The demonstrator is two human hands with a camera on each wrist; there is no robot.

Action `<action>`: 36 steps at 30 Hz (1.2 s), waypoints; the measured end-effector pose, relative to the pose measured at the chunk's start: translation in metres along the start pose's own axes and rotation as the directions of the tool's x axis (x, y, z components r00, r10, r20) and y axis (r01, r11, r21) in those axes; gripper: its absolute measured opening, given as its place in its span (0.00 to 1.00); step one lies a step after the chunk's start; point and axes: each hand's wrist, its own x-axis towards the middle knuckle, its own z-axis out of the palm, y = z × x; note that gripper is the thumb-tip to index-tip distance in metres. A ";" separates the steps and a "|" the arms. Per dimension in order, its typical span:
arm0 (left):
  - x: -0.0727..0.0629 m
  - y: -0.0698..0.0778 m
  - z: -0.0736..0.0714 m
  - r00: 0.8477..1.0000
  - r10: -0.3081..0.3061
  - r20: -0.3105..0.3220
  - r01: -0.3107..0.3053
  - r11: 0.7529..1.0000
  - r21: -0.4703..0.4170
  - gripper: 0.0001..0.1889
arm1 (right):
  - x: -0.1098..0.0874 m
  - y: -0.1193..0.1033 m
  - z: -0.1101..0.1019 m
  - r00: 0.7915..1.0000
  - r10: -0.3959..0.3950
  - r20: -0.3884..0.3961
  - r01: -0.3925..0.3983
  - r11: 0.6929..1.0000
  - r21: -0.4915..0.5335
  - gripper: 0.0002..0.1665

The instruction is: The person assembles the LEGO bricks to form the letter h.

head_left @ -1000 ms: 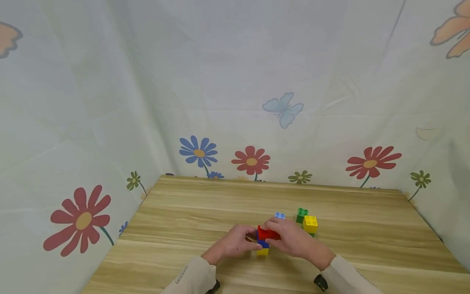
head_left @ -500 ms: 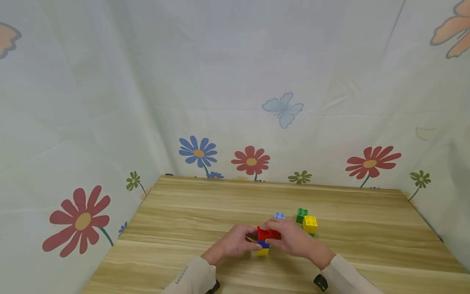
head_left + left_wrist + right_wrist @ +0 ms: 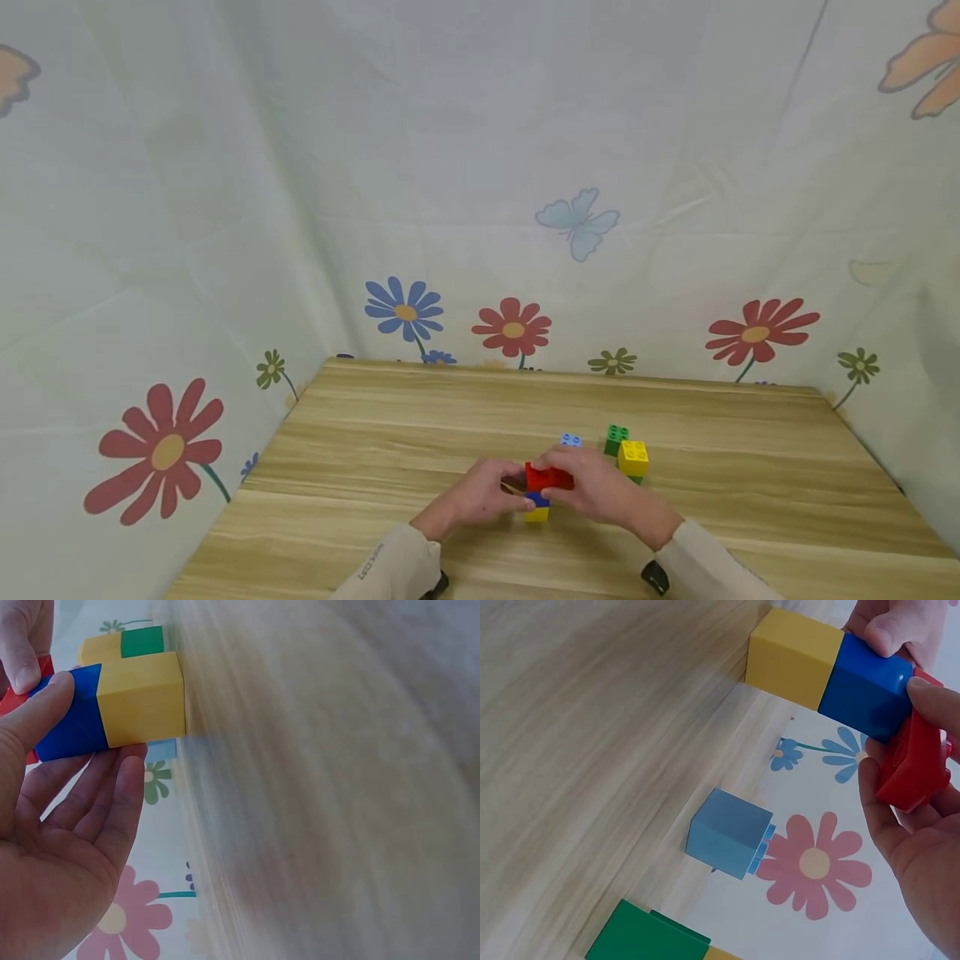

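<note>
A yellow brick stands on the table with a blue brick stacked on it. My left hand grips the blue brick, its thumb on the near side and fingers behind. On top of the blue brick lies a longer red brick, jutting out to the right. My right hand holds the red brick between thumb and fingers. In the head view, the right fingers cover part of the red brick. Whether it is fully seated on the blue one, I cannot tell.
Just beyond my right hand is a light blue brick. Farther right stands a green brick. Next to it, a yellow brick sits on another green one. A flower-printed cloth hangs behind the wooden table.
The red brick has settled very slightly lower at its left end. Otherwise both hands and the other bricks stay in place.
</note>
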 end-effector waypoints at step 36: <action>0.003 -0.005 0.000 1.000 -0.007 0.004 0.007 0.998 -0.055 0.12 | 0.002 0.006 0.004 1.000 -0.004 -0.017 0.005 0.998 0.057 0.18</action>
